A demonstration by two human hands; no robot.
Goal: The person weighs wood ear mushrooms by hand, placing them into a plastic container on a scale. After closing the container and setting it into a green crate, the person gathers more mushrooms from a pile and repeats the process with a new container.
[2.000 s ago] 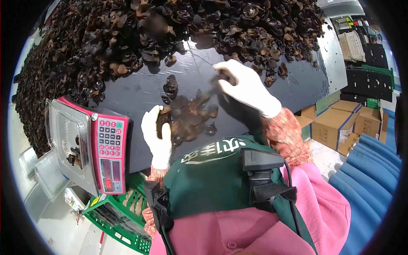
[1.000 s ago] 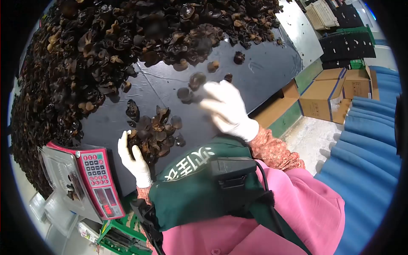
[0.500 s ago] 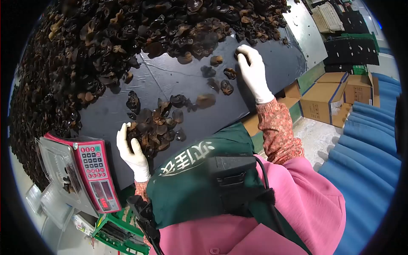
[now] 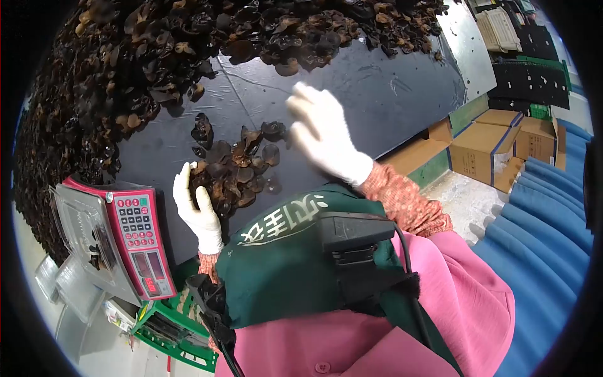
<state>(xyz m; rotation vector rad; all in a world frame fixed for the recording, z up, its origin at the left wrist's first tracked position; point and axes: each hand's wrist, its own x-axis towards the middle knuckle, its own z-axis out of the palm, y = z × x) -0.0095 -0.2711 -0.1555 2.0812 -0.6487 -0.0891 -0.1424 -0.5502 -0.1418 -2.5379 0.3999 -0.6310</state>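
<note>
My left hand [image 4: 198, 207] wears a white glove. Its thumb and fingers are apart, resting at the left edge of a small heap of dark wood ear mushrooms [image 4: 233, 171]. My right hand [image 4: 323, 129], gloved too and slightly blurred, is over the table [image 4: 383, 100] just right of that heap. Its fingers stretch toward the heap, and no mushroom shows in its grasp; what lies under the palm is hidden. A much larger pile of wood ears [image 4: 151, 69] covers the far and left parts of the table.
A pink scale [image 4: 139, 235] with a clear tray [image 4: 94, 232] stands at left, a few wood ears on it. Below it is a green crate [image 4: 182, 336]. Cardboard boxes [image 4: 480, 147], a blue curtain [image 4: 540, 232] and dark crates [image 4: 527, 81] are at right.
My right hand has swept left across the table toward the small heap. The loose wood ears that lay between it and the heap no longer show there. My left hand stays by the heap.
</note>
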